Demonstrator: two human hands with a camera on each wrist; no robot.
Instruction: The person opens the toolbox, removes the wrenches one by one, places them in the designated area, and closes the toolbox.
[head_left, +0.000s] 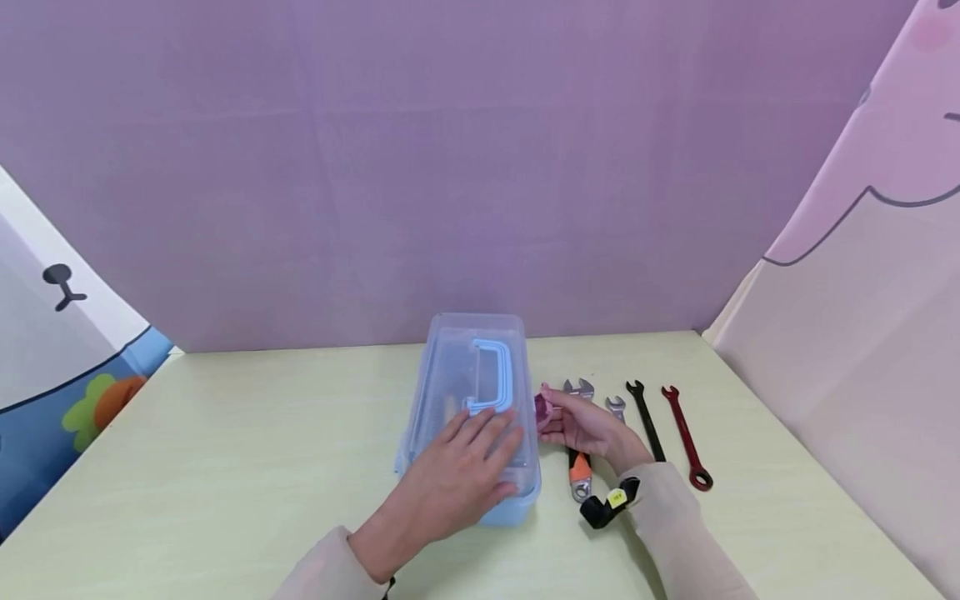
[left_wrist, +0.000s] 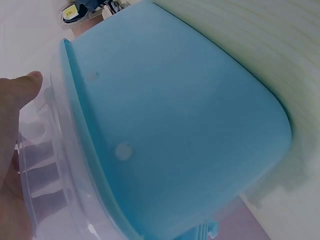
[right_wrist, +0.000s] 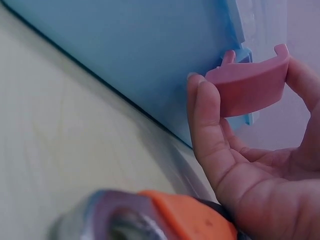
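A plastic box with a clear lid (head_left: 450, 367), a light-blue carry handle (head_left: 504, 375) and a blue body (left_wrist: 185, 120) stands on the table. My left hand (head_left: 457, 475) rests on the lid's near part, fingers spread and fairly straight. At the box's right side, my right hand (head_left: 588, 425) pinches a pink plastic latch (right_wrist: 250, 87) between thumb and fingers. In the right wrist view the latch's prongs point toward the box's rim, overlapping a blue hinge lug (right_wrist: 243, 54). What lies inside the box shows only faintly through the lid.
Right of the box lie an adjustable wrench with an orange and black grip (head_left: 580, 471), a small silver wrench (head_left: 616, 406), a black wrench (head_left: 648, 425) and a red wrench (head_left: 684, 433). A purple cloth wall (head_left: 300, 208) closes off the table's back edge.
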